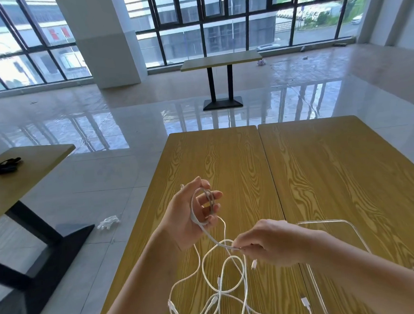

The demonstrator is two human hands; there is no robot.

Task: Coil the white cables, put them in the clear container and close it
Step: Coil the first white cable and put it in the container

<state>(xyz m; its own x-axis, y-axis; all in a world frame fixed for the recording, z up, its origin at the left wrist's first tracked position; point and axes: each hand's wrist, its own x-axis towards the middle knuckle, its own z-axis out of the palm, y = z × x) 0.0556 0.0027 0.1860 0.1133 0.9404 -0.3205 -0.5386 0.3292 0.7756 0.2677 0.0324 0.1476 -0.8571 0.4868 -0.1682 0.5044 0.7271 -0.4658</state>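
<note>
Above the yellow wood-grain table (pixel 225 160), left hand (pixel 187 216) fingers (pixel 214 195) curl loosely around a small coil of thin white cable (pixel 199 206). Right hand (pixel 267 245) fingertips pinch the same cable's running length just below. More white cables (pixel 224 299) lie tangled on the table underneath. Clear plastic container (pixel 331 224) sits just right of them, open. Cable looks light, limp, springy, likely to uncoil; best gripped across the loops, clear of the plugs. No legible writing or brands.
</note>
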